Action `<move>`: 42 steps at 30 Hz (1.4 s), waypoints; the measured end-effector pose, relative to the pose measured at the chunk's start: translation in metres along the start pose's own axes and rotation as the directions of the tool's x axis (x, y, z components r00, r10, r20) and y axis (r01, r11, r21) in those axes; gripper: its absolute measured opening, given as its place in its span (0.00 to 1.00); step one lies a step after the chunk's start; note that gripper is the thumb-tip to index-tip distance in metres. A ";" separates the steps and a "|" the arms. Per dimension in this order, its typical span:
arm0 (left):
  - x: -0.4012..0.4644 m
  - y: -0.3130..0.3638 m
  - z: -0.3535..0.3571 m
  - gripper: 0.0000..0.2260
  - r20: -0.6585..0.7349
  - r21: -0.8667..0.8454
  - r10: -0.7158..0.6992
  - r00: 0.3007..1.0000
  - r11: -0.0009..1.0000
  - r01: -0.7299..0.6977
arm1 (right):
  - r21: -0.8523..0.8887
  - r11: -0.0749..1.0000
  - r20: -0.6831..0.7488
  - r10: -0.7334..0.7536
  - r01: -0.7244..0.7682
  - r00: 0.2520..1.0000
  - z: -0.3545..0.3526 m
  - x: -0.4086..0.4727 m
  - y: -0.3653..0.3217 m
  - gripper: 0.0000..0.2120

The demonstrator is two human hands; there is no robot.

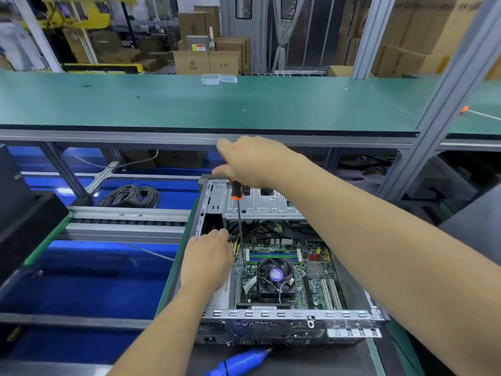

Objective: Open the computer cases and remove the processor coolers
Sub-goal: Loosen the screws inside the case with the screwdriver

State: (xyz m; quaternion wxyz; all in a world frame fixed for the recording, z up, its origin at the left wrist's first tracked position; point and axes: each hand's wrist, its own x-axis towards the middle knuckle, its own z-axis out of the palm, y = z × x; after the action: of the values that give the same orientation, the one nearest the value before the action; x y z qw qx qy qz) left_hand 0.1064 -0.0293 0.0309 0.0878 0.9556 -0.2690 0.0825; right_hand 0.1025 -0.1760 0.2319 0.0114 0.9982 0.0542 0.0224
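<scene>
An open computer case (271, 314) lies flat in front of me with its motherboard exposed. The processor cooler (275, 278), a black fan with a purple sticker, sits on the board. My right hand (252, 161) grips the top of a long screwdriver (238, 210) with a black and orange handle; its shaft runs straight down to the board just left of the cooler. My left hand (208, 259) rests on the case's left wall, its fingertips curled at the cables beside the shaft.
A blue electric screwdriver (238, 362) lies on the bench just in front of the case. A green shelf (189, 104) spans above. A coil of grey cable (132, 196) lies at the left, beyond a roller conveyor (124, 221). Cardboard boxes stand far behind.
</scene>
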 end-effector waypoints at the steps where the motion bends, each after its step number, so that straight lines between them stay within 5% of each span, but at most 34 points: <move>1: 0.000 0.000 0.000 0.08 0.001 0.001 0.000 1.000 1.000 0.000 | 0.000 1.000 0.024 -0.029 0.029 0.999 -0.001 0.000 0.001 0.13; 3: 0.000 0.001 0.000 0.08 0.006 0.008 -0.002 1.000 1.000 0.002 | 0.085 0.993 0.132 -0.094 0.083 0.987 -0.007 -0.001 0.006 0.07; 6: 0.001 0.001 0.001 0.08 0.005 0.032 -0.008 1.000 0.999 0.008 | 0.107 0.992 0.241 -0.089 0.065 0.966 -0.018 -0.003 0.004 0.14; 10: 0.001 0.001 0.001 0.08 0.007 0.028 -0.011 1.000 1.000 0.011 | -0.106 0.993 0.149 -0.035 0.051 0.988 -0.015 0.002 0.002 0.21; 12: 0.001 0.002 0.001 0.08 0.000 0.019 -0.010 1.000 1.000 0.010 | -0.031 0.994 0.180 -0.096 0.103 0.979 -0.014 0.002 0.004 0.07; 14: 0.000 0.002 0.001 0.08 -0.005 0.010 -0.013 1.000 1.000 0.014 | 0.047 0.994 0.234 -0.103 0.094 0.967 -0.018 -0.002 0.003 0.15; 17: 0.000 0.002 0.001 0.07 -0.008 0.005 -0.012 1.000 1.000 0.012 | -0.131 0.991 0.209 -0.006 0.034 0.978 -0.017 0.001 0.001 0.24; 21: 0.000 0.002 0.001 0.08 -0.016 -0.017 -0.008 1.000 1.000 0.008 | -0.028 0.989 0.230 -0.134 0.144 0.964 -0.017 0.003 0.003 0.08; 25: 0.000 0.002 0.000 0.08 -0.017 -0.024 -0.016 1.000 1.000 0.015 | -0.108 0.992 0.194 -0.036 0.058 0.980 -0.019 0.002 0.004 0.24; 28: -0.001 0.002 -0.001 0.08 -0.017 -0.018 -0.018 1.000 1.000 0.018 | -0.011 0.996 0.233 -0.088 0.093 0.968 -0.017 0.005 0.010 0.12; 33: -0.001 0.002 -0.001 0.09 -0.014 -0.002 -0.023 1.000 1.000 0.023 | -0.153 0.988 0.246 0.014 0.024 0.969 -0.026 -0.002 0.009 0.23; 36: 0.001 0.002 -0.001 0.09 0.000 0.004 -0.026 1.000 1.000 0.026 | -0.097 0.992 0.276 -0.054 0.084 0.960 -0.025 0.001 0.012 0.11; 42: 0.002 0.001 0.000 0.10 0.007 -0.005 -0.022 1.000 1.000 0.022 | -0.217 0.975 0.265 0.014 0.046 0.964 -0.027 -0.001 0.009 0.20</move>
State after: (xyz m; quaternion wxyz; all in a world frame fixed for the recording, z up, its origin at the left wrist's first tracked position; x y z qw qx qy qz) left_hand 0.1070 -0.0312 0.0315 0.0901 0.9586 -0.2588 0.0777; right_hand 0.1016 -0.1843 0.2586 0.1299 0.9842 0.0573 -0.1056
